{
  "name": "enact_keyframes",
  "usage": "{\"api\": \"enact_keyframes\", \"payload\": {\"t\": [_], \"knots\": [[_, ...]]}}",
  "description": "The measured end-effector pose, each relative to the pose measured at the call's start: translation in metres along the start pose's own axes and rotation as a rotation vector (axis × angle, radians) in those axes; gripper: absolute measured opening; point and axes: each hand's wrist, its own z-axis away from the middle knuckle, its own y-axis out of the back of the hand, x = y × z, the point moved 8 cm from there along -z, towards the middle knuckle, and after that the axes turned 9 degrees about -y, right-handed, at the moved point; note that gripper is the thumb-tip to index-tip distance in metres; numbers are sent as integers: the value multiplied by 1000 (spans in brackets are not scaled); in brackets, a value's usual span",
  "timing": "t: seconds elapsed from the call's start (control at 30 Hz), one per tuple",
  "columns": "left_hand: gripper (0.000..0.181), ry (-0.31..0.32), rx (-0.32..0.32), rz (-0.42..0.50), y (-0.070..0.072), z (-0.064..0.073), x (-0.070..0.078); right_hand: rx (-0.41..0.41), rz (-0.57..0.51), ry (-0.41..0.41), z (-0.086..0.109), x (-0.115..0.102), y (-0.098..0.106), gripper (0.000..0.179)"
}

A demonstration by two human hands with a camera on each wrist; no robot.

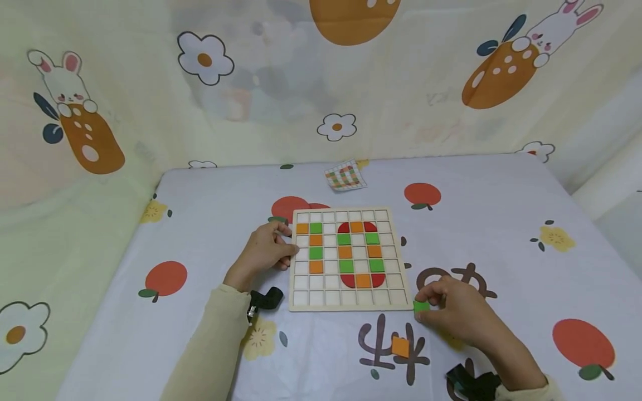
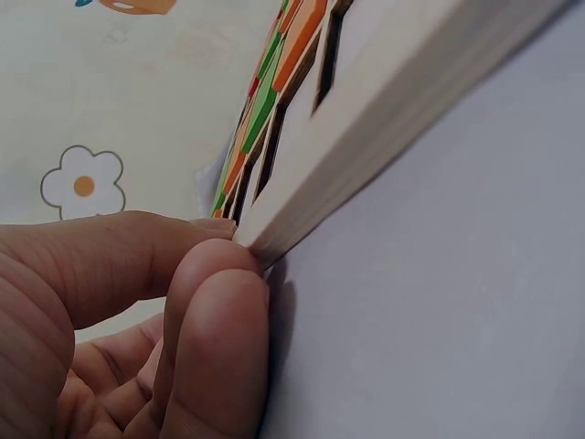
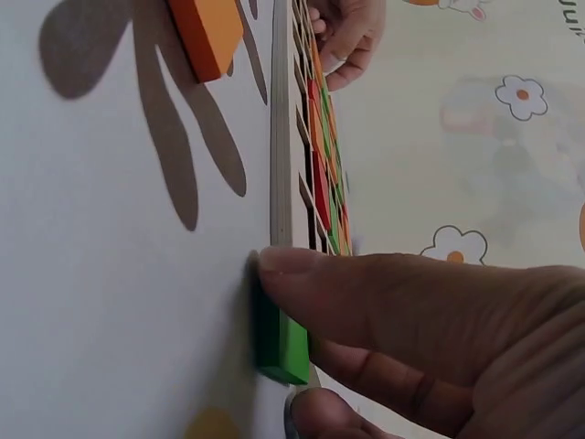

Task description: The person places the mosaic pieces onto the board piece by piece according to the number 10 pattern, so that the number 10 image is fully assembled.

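Note:
A wooden grid board (image 1: 326, 309) lies on the table, with orange, green and red pieces set in several of its squares. The left hand (image 1: 263, 248) is at the board's left side, its thumb and curled finger (image 2: 128, 256) gripping the rim. Just off the board's lower right corner, the right hand (image 1: 453, 312) pinches a green square tile (image 1: 421, 306) between thumb and fingers. In the right wrist view that green tile (image 3: 281, 343) is close to the tabletop; whether it touches the cloth I cannot tell. The board's right-hand pieces form a ring with red rounded corners.
An orange square tile (image 1: 400, 346) lies on the tablecloth in front of the board. Behind the board is a small printed pattern card (image 1: 346, 176). The cloth (image 1: 210, 206) carries printed fruit, flowers and dark lettering. A patterned curtain (image 1: 281, 100) hangs behind the table.

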Motion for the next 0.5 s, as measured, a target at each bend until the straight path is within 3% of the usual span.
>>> {"api": "enact_keyframes", "payload": {"t": [0.2,0.5], "knots": [[37,6,0,-1,-1,0,-3,-19,-29,-22,3,-1,-2,24],[37,-12,5,-14,1,-1,0,-144,-244,2,2,-1,-3,13]]}}
